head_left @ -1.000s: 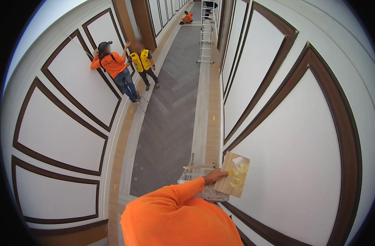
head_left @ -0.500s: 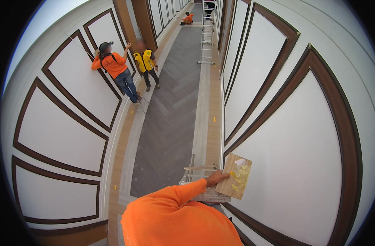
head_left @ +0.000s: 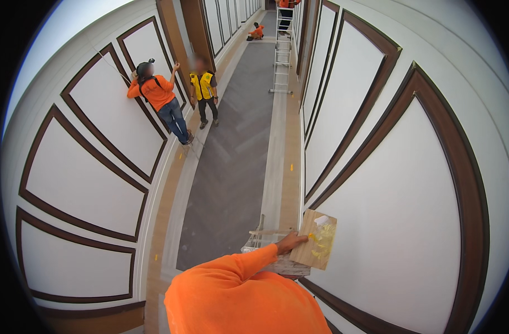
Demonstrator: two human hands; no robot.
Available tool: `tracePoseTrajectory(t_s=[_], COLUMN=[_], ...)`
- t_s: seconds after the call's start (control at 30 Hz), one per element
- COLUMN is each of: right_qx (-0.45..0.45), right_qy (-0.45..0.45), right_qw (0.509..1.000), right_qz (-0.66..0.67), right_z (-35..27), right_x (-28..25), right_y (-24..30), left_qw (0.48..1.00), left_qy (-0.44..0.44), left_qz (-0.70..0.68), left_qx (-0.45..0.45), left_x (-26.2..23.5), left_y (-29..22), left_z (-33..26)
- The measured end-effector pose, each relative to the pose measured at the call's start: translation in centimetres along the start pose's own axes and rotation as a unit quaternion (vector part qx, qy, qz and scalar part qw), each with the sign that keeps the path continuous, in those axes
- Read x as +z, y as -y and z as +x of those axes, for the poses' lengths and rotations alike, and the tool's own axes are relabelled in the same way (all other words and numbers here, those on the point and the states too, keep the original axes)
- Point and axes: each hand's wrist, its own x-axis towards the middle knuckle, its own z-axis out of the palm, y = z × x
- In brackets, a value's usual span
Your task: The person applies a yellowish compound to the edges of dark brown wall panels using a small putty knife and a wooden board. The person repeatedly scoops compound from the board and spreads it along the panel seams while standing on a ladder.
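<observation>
1. The board (head_left: 306,251) is at about 5 o'clock from the middle of the view, in the left hand (head_left: 291,242). The grip pinches its near edge, thumb apparently over the face, other fingers largely hidden. Holding it there probably keeps the skin off the paste (head_left: 323,245).
2. The smeared face is turned up toward the camera, likely so the soft stuff stays on and within reach; how level it lies, I cannot tell.
3. The right hand is out of sight, so I cannot tell the state of that grip.
4. The board is thin, flat and rectangular, with pale wood grain. The paste is pale yellow, streaky and uneven, with a stronger yellow dab (head_left: 312,236) toward the hand and a white patch (head_left: 321,220) at the board's 12 o'clock edge.
5. Near 6 o'clock, a stand (head_left: 255,239) with a worn, whitish plank (head_left: 290,270) shows below the board; whether they touch is unclear.
6. At 4 o'clock, the smooth white panel (head_left: 399,222) is framed by dark brown trim (head_left: 473,206), its straight lines bowed by the lens.
7. Just past 12 o'clock, a metal ladder (head_left: 282,67) stands beside the grey chevron floor (head_left: 226,167).
</observation>
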Motion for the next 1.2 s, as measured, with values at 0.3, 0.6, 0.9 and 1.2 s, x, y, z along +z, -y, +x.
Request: tracePoseTrajectory(t_s=[0.3,0.6,0.9,1.2], right_qx=[-0.124,0.071,0.229,0.267], right_qy=[0.052,0.293,0.407,0.406], right_qw=[0.991,0.832,0.677,0.66], right_qz=[0.02,0.465,0.569,0.572], right_z=[-1.6,-10.0,-9.7,-9.5], right_x=[1.2,9.6,12.8,12.1], right_y=[-4.7,-1.5,5.8,7.5], left_qw=[0.999,0.999,0.992,0.986], left_qy=[-0.013,-0.024,-0.097,-0.077], left_qz=[-0.038,-0.048,-0.062,-0.108], left_qx=[0.011,0.013,0.057,0.099], left_x=[0.0,0.3,0.0,-0.6], left_y=[-0.2,-0.4,-1.5,-4.6], left_z=[-1.3,-2.0,-3.1,-5.3])
